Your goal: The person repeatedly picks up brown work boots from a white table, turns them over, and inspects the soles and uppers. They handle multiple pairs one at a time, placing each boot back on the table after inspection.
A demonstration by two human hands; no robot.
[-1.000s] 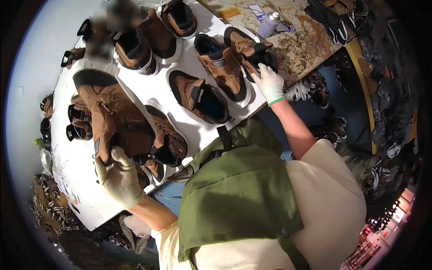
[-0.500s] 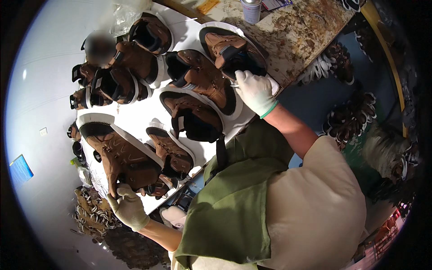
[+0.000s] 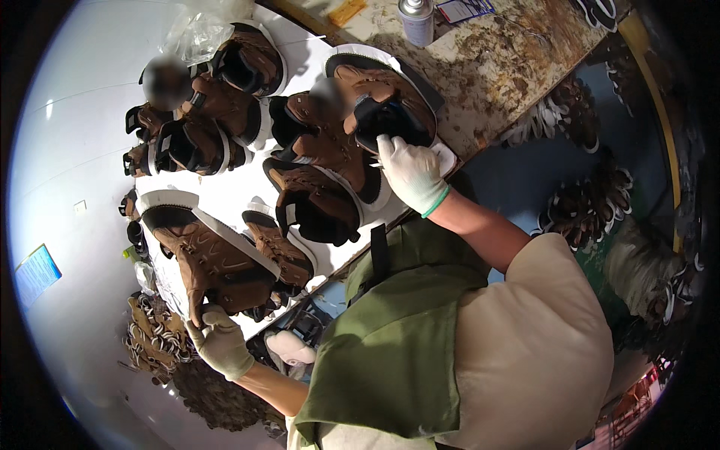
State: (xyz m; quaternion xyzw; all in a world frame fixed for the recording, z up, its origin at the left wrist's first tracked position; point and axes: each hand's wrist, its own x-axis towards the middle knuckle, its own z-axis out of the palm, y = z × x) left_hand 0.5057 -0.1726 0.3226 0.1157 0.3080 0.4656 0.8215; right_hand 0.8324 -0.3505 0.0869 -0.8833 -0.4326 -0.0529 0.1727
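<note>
The gloved left hand (image 3: 223, 343) pinches the heel-end collar of a brown hiking shoe (image 3: 214, 259), whose long axis runs forward and leftward to its toe, over the white tabletop (image 3: 238, 187). Rightward, the gloved right hand (image 3: 412, 176), nearer a second brown shoe (image 3: 401, 84) lying forward of it, curls fingers at that collar; the thumb's grip cannot be told.

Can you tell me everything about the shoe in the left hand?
The shoe is brown and looks like leather or suede, with curvy stitched lines on its side, a dark toe and a thick white sole. Black shows near its heel end. It's tilted onto its side over the white table, toe pointing away from the person. The gloved left hand grips its heel end. I can't tell if it touches the table.
</note>
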